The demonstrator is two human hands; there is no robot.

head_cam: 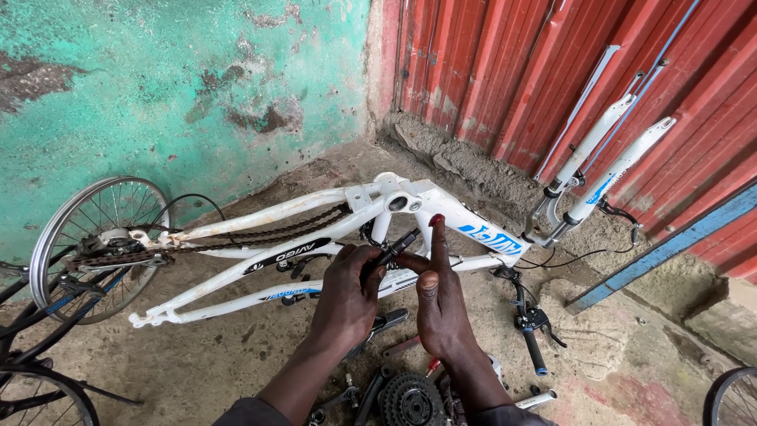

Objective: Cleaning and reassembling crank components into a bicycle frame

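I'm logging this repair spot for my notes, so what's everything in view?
bicycle frame: one, white with blue marks, upside down on the ground, centre
chain: one, dark, along the frame
rear wheel: one, silver spokes, still on the frame, left
front fork: one, white, legs up against the red wall, right
handlebar grip: one, black and blue, on the ground, right
cassette: one, dark, bottom centre
sheet-metal wall: one, red, top right
plaster wall: one, peeling green, top left
black rod: one, held in both hands
left hand: gripping the rod
right hand: forefinger raised
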